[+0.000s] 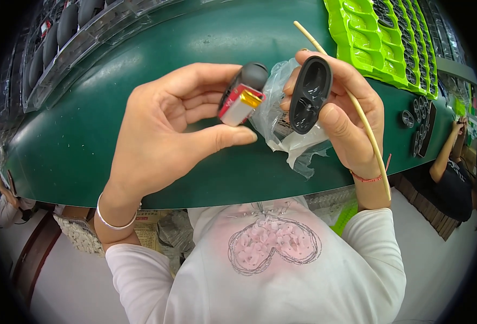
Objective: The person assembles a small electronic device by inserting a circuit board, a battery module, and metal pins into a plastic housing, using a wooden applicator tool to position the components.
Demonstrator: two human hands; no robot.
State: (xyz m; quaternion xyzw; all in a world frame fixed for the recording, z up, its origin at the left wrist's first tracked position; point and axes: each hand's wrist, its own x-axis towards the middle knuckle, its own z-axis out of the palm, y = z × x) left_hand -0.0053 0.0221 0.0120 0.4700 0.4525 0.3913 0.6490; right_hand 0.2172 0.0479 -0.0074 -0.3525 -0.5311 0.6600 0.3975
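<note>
My left hand (154,132) is closed around a small dark, rounded electronic part (242,100). A silver battery cell with yellow tape and a red edge shows on its near side. In my right hand (354,116), fingers and thumb grip a black oval shell (310,96), its hollow inside turned toward me. A thin pale stick (369,129) is also tucked in this hand and runs down past the wrist. The two parts are apart, held above the table. Behind and below them lies a crumpled clear plastic bag (275,116).
The green table (195,40) curves round in front of me. A bright green tray (357,35) with dark round parts stands far right, with loose dark parts (419,119) nearer. Clear trays (82,54) of dark shells line the far left. Another person (454,175) sits at right.
</note>
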